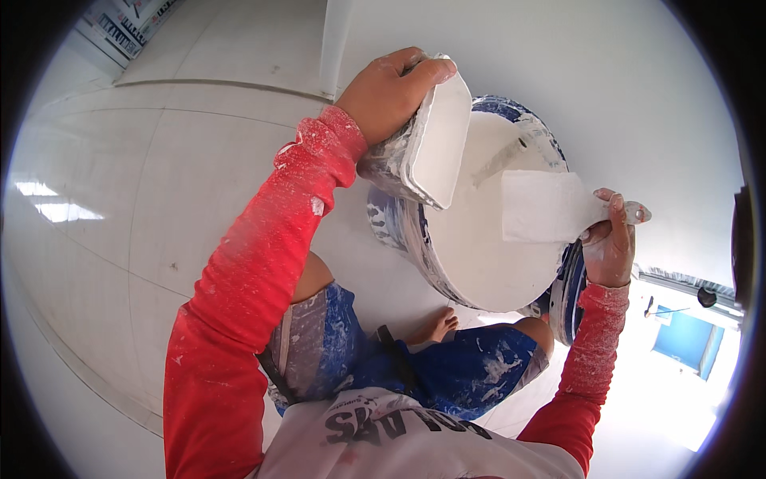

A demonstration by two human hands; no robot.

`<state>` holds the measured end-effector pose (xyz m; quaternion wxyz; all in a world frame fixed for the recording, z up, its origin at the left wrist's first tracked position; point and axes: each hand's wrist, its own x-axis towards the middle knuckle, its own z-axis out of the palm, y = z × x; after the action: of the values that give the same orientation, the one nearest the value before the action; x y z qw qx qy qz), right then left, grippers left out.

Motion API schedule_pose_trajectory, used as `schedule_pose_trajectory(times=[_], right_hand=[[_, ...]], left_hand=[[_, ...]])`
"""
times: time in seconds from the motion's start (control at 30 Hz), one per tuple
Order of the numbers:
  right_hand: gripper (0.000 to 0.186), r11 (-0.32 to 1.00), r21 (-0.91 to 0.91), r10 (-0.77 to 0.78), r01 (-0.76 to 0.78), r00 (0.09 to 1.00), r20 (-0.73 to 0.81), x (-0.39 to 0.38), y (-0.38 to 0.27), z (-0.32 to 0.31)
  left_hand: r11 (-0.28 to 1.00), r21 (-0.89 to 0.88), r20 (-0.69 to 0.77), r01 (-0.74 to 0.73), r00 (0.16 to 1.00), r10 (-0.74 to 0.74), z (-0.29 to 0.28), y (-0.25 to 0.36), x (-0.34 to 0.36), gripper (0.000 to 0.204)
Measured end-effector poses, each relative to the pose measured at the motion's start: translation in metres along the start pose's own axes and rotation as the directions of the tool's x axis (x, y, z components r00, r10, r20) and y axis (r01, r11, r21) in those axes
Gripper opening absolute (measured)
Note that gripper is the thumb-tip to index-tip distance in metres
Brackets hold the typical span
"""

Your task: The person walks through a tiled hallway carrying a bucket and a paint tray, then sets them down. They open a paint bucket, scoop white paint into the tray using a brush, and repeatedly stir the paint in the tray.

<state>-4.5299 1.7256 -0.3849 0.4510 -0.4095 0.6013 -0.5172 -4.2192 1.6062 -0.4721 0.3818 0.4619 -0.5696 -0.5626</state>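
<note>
My left hand (396, 92) is closed on the rim of a paint-smeared container (387, 164), tilted at the left edge of a large blue-and-white bucket. White paint (441, 144) shows inside the container. Thick white paint (479, 247) stands high in the bucket (421, 247). Over the bucket's right side, my right hand (610, 243) grips a wide flat paintbrush (542, 206) by its handle, fingers wrapped round it. Its head is coated white and points left above the paint. A grey stick-like thing (501, 160) lies partly sunk in the paint near the far rim.
A second blue-and-white bucket (568, 299) stands close behind my right wrist. A white wall (630, 88) rises beyond the buckets. Pale tiles (159, 199) cover the floor at left. My bare foot (439, 326) is near the bucket's base. A blue panel (682, 339) shows at far right.
</note>
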Motion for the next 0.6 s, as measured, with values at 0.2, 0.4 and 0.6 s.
schedule_pose_trajectory(times=[0.2,0.4,0.6], right_hand=[[0.025,0.985,0.164,0.026,-0.056,0.983,0.182,0.026,0.005,0.049],[0.019,0.971,0.187,0.125,-0.148,0.984,0.129,0.029,0.037,0.097],[0.032,0.987,0.149,0.051,-0.056,0.998,0.033,0.017,0.032,0.082]], left_hand=[[0.962,0.060,-0.091,-0.266,0.958,0.270,0.003,-0.008,0.006,0.049],[0.965,0.051,-0.098,-0.258,0.960,0.262,0.004,-0.011,0.007,0.050],[0.997,-0.067,-0.102,-0.045,0.994,0.038,0.007,0.000,-0.001,0.048]])
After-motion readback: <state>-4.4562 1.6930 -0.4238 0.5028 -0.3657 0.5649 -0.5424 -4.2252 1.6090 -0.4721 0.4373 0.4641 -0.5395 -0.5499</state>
